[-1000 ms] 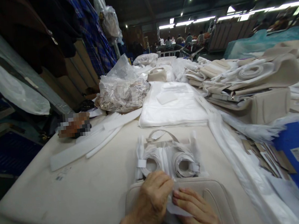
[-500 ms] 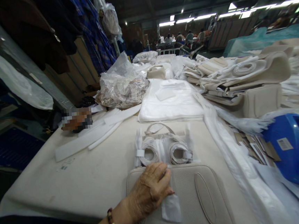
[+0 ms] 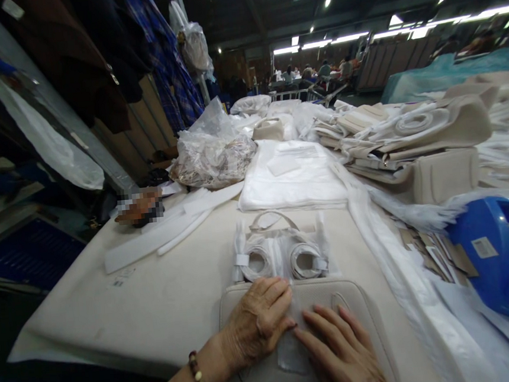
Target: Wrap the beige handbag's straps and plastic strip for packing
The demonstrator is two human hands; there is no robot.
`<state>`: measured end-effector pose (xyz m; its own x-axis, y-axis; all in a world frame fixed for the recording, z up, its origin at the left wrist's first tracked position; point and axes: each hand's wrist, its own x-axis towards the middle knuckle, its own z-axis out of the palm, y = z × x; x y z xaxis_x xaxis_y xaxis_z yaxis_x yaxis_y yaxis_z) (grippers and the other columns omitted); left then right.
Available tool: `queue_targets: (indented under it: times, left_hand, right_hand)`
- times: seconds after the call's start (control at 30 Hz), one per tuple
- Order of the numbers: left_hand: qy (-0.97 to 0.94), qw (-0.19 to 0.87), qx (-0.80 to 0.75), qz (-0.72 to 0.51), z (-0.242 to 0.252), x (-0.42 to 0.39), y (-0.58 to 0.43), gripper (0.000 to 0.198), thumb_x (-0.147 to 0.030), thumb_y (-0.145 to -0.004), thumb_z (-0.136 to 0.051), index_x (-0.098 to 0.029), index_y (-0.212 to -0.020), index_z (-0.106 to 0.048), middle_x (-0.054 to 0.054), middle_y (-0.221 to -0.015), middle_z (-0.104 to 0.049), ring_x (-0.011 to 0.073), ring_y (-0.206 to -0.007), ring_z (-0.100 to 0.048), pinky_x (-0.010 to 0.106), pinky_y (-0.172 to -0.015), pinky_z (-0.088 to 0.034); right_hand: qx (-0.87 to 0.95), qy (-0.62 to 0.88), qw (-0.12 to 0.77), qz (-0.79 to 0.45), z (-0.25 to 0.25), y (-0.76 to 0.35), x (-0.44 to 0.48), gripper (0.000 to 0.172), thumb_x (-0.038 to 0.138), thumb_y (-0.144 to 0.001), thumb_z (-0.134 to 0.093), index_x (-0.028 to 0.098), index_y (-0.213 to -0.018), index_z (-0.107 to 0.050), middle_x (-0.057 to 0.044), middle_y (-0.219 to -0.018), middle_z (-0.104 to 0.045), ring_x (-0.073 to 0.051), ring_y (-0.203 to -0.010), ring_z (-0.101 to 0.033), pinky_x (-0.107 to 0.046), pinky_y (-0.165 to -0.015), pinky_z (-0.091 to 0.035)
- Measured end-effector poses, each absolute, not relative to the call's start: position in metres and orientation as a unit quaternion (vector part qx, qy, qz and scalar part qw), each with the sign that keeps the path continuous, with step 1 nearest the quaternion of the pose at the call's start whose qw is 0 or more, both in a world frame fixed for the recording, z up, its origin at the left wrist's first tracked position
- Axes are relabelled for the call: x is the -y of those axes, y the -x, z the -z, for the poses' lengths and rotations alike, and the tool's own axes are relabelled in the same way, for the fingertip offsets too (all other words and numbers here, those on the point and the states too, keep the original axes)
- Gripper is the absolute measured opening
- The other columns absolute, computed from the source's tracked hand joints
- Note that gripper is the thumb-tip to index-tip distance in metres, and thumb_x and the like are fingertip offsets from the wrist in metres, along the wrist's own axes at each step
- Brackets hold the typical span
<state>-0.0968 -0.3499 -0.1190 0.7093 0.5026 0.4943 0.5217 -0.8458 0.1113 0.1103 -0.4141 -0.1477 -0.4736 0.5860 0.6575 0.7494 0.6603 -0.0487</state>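
Note:
A beige, textured bag (image 3: 324, 293) lies flat at the table's near edge, partly covered by both hands. Down its middle runs a translucent white plastic strip (image 3: 291, 357). My left hand (image 3: 259, 315), wearing a beaded bracelet, is closed over the upper part of this strip, its fingers curled and pressed together against the bag. To its right, my right hand (image 3: 339, 347) rests with fingers stretched out and apart, the index fingertip near the strip. Beyond the bag's top edge are two wrapped strap rolls (image 3: 304, 260) and an arched handle (image 3: 269, 215) in clear wrapping.
White plastic sheets (image 3: 293, 181) are stacked straight ahead. Foam strips (image 3: 143, 246) and a clear bag of parts (image 3: 216, 158) lie to the left. On the right stand piled beige bags (image 3: 444, 174) and a blue tape dispenser (image 3: 492, 259). People work far back.
My right hand has come into view from below and now lies on the bag. My left hand keeps its place on the strip. The view has shifted slightly.

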Motion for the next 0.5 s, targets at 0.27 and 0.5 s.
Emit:
queue_targets:
  times: [0.27, 0.5]
  left_hand:
    - [0.924, 0.009, 0.269, 0.272, 0.122, 0.349, 0.100, 0.039, -0.003, -0.081, -0.035, -0.007, -0.113, -0.056, 0.014, -0.114, -0.063, 0.0239, -0.108, -0.055, 0.039, -0.092, -0.051]
    - [0.918, 0.037, 0.270, 0.289, 0.126, 0.349, 0.100, 0.044, -0.003, -0.075, -0.035, -0.006, -0.114, -0.055, 0.015, -0.111, -0.063, 0.0233, -0.108, -0.056, 0.037, -0.091, -0.053]
  right_hand:
    - [0.814, 0.452, 0.342, 0.125, 0.163, -0.101, 0.412, 0.032, 0.020, -0.085, -0.050, 0.033, -0.109, -0.067, -0.003, -0.113, -0.066, -0.022, -0.108, -0.058, -0.038, -0.096, -0.039]
    - [0.820, 0.377, 0.420, 0.099, 0.163, -0.089, 0.404, 0.031, 0.015, -0.097, -0.038, 0.021, -0.090, -0.067, 0.000, -0.087, -0.075, -0.014, -0.089, -0.068, -0.029, -0.093, -0.047]
